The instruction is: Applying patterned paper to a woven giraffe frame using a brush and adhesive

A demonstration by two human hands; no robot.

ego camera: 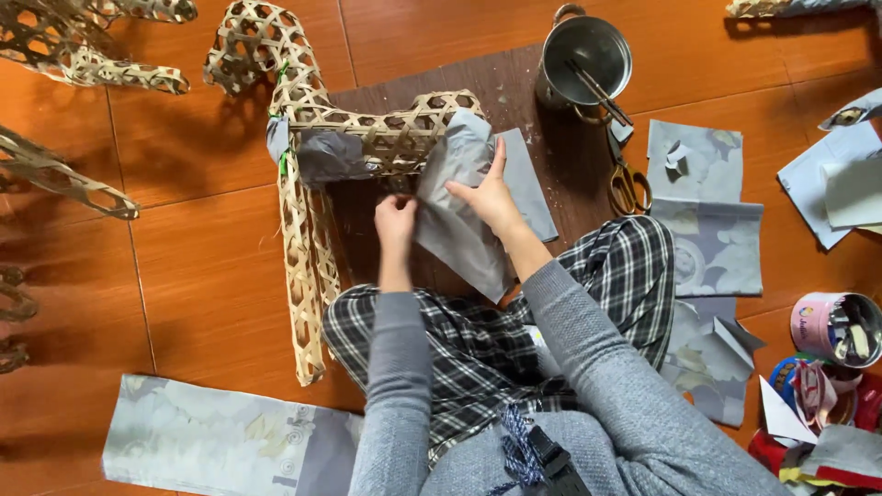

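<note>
A woven bamboo animal-shaped frame [367,124] lies on a dark board [542,174] on the floor in front of me. A grey paper sheet [459,230] drapes over its rear end. My right hand [487,193] presses flat on that sheet, fingers spread. My left hand [397,220] pinches the sheet's left edge against the frame's underside. A smaller grey patch [329,156] sticks to the frame near its neck. My legs in plaid trousers sit under the sheet.
A metal pot [588,55] with a brush stands at the board's far right; scissors [627,179] lie beside it. Grey paper sheets [707,220] lie right and at lower left [220,441]. A pink can [831,326] and scraps sit right. More woven frames [64,55] lie left.
</note>
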